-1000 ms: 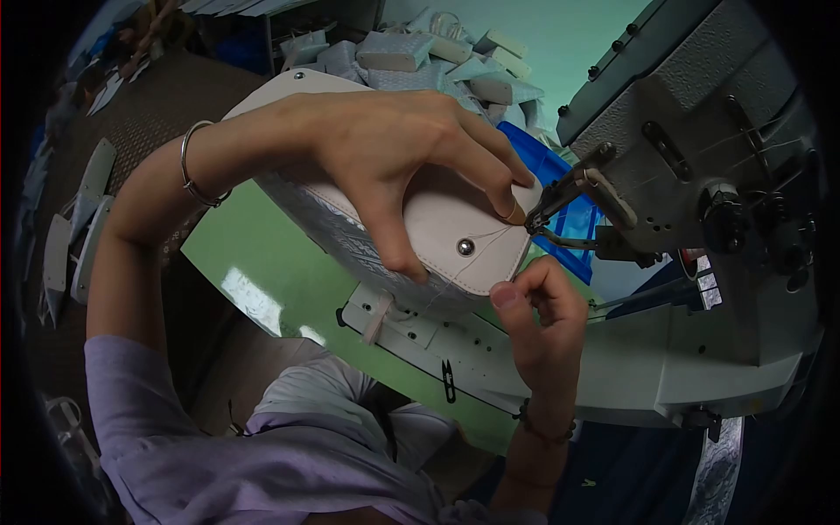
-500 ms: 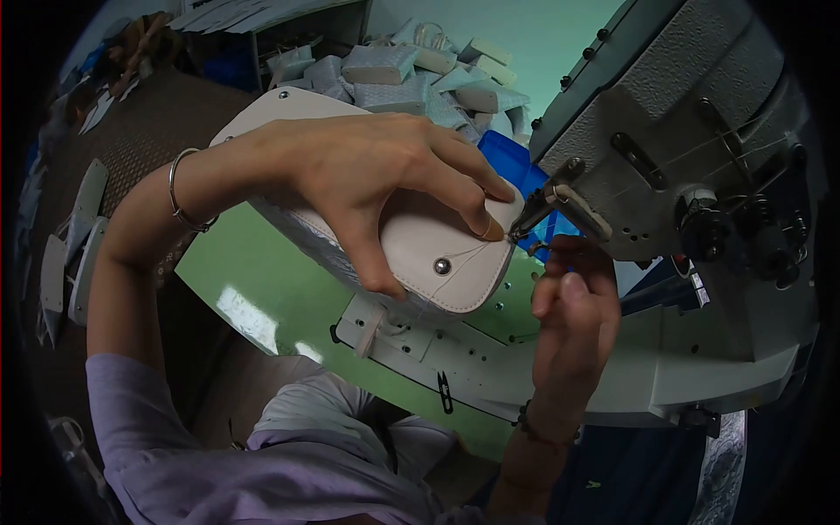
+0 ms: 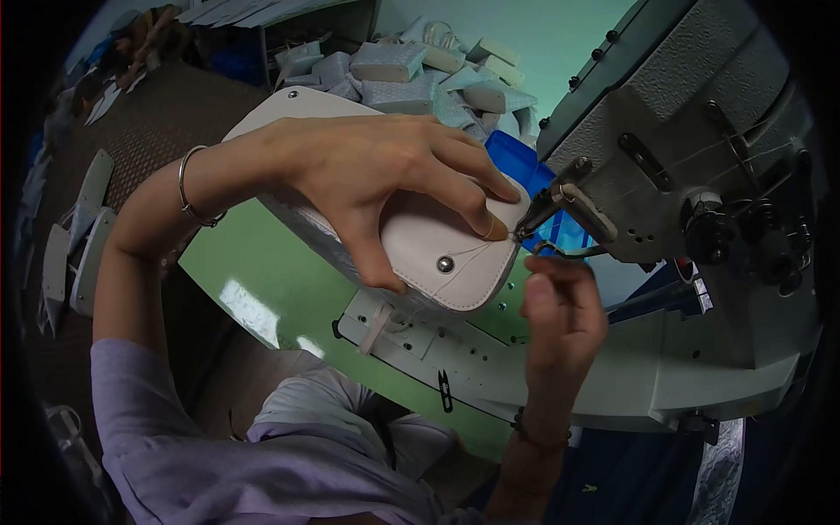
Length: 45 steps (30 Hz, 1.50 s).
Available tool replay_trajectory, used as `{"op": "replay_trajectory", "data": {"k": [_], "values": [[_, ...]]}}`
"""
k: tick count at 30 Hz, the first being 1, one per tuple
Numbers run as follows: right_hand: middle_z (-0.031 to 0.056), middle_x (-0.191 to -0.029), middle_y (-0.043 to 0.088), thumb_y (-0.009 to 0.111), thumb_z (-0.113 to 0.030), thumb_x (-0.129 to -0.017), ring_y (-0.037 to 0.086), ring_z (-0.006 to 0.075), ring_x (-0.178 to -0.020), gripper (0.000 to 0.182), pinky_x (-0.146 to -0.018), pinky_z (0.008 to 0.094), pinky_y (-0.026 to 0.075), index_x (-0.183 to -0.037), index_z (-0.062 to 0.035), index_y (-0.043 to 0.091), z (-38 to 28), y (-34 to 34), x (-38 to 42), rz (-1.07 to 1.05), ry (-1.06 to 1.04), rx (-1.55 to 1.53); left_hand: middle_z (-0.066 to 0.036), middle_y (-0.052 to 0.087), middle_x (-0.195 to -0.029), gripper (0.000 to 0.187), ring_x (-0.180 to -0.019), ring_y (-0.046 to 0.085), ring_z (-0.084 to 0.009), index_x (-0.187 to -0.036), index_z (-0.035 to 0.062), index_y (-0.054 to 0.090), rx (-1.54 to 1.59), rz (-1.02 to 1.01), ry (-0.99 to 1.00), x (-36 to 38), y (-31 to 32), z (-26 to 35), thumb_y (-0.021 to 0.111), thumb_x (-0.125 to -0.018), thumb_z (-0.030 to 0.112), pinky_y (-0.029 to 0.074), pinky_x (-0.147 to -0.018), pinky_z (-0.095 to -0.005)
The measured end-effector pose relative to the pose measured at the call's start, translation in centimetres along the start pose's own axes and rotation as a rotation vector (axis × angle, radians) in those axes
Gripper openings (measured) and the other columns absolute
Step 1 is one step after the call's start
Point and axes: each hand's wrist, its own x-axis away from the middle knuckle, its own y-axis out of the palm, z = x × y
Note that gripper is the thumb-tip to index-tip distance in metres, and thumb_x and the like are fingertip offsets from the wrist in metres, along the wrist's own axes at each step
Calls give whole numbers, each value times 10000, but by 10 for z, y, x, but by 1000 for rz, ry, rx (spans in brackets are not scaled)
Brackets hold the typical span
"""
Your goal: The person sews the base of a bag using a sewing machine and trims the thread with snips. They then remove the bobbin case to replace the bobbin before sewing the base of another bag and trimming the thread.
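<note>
A cream leather bag piece (image 3: pixel 464 282) with a stitched edge and a round metal stud (image 3: pixel 445 263) lies under the needle area of a sewing machine (image 3: pixel 682 140). My left hand (image 3: pixel 394 175) is spread over it, thumb on the near edge and fingertips beside the presser foot (image 3: pixel 523 231), gripping the piece. Loose thread trails across the leather near the stud. Just right of the presser foot, below a curved metal lever (image 3: pixel 569 252), is my right hand (image 3: pixel 564 306), its fingers curled together; whatever they may hold is too small to make out.
Black thread snips (image 3: pixel 445 391) lie on the machine bed (image 3: pixel 604 376). Behind the machine is a blue tray (image 3: pixel 512 156). Bubble-wrapped items (image 3: pixel 394 74) are piled at the back. Cream pieces (image 3: pixel 87 210) stand at the left. Another person (image 3: pixel 144 44) is at far left.
My right hand has moved slightly down and left, off the curved lever, which now shows more. My left hand keeps its grip on the leather piece. The view has shifted a little.
</note>
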Motion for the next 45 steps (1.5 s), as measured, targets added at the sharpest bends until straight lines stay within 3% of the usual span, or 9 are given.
{"op": "replay_trajectory", "data": {"k": [1,3,13,26,40,43,45], "values": [[68,-978,622,701,-118,-853,506,70,-701,263,-627,203,410,-1056,12,595,5,2,4,-3,2,3,-167,565,-1158,706,-934,558,-341,-1138,79,660,7,6,8,0,1,0,827,-500,332,461,-805,-438],[81,-957,617,778,-122,-775,549,99,-726,346,-634,222,426,-1039,9,596,13,11,10,-26,-248,200,-166,564,-1162,706,-940,559,-339,-1135,79,660,10,0,13,-1,0,-2,828,-497,330,459,-812,-440],[91,-924,607,793,-134,-757,591,114,-753,388,-652,239,441,-1042,12,573,16,14,12,-10,-190,144,-153,561,-1182,697,-984,562,-335,-1105,76,663,-2,-26,5,-2,2,-4,829,-474,323,445,-860,-453],[30,-791,594,800,-121,-752,555,86,-692,435,-637,225,414,-1061,11,525,12,18,12,-47,-160,82,-166,561,-1187,666,-990,560,-356,-1085,61,665,-4,-13,13,-4,3,-4,822,-490,315,474,-850,-459],[29,-770,590,762,-96,-786,530,62,-696,416,-628,212,395,-1084,35,502,11,19,11,-46,-76,14,-169,573,-1161,717,-934,570,-315,-1157,85,644,-50,-30,-28,-4,1,-4,811,-500,320,472,-821,-422],[42,-772,598,763,-95,-786,531,71,-676,391,-622,211,400,-1073,25,525,10,17,15,-44,-101,15,-175,572,-1162,719,-950,577,-320,-1159,84,642,-44,-32,-39,-4,3,-3,810,-502,322,475,-825,-424],[53,-785,615,770,-73,-765,558,97,-671,356,-619,224,419,-1046,13,569,5,8,22,-81,-149,180,-175,572,-1159,716,-955,582,-322,-1156,83,642,-58,-29,-39,-4,4,-1,810,-502,323,476,-826,-426]]}}
